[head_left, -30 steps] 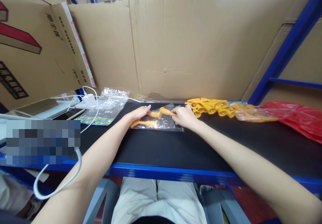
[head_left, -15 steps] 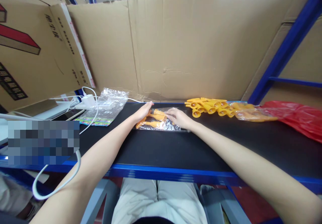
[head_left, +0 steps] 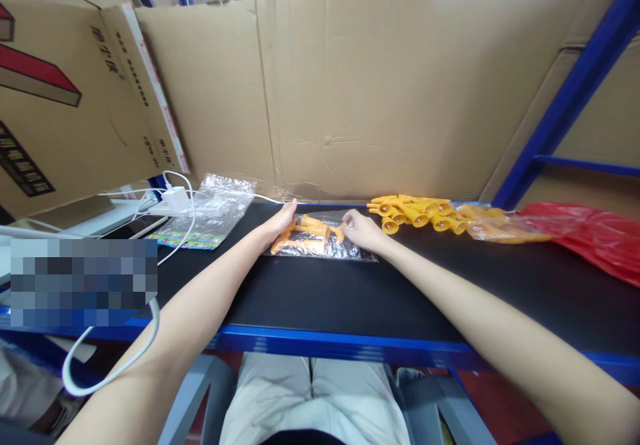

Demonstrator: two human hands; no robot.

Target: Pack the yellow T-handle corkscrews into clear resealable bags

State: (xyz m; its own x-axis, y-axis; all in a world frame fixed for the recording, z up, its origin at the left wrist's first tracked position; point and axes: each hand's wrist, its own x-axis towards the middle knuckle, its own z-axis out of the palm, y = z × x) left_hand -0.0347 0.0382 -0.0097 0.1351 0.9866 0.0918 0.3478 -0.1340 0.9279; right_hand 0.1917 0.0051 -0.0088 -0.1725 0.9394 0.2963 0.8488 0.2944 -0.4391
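Observation:
A clear plastic bag (head_left: pixel 345 250) lies flat on the black tabletop in front of me, with several orange-yellow plastic pieces (head_left: pixel 314 227) inside, some with flared ends. My left hand (head_left: pixel 281 224) grips the bag's left end, thumb pointing up and the other fingers mostly hidden. At the bag's right part, my right hand (head_left: pixel 364 230) has its fingers curled together on the plastic, close to the end of one curved orange piece. The fingertips of that hand are partly out of sight.
Right of my hands lies a pile of yellow funnel-ended pieces (head_left: pixel 420 213), beside a red plastic bag (head_left: pixel 583 232). To the left are another clear bag (head_left: pixel 225 208), a white charger (head_left: pixel 176 200) with cables, and a phone (head_left: pixel 135 227). Cardboard (head_left: pixel 375 92) walls the back.
My right hand has shifted slightly right, uncovering more of the orange pieces in the bag. My left hand has moved slightly left, still at the bag's left end.

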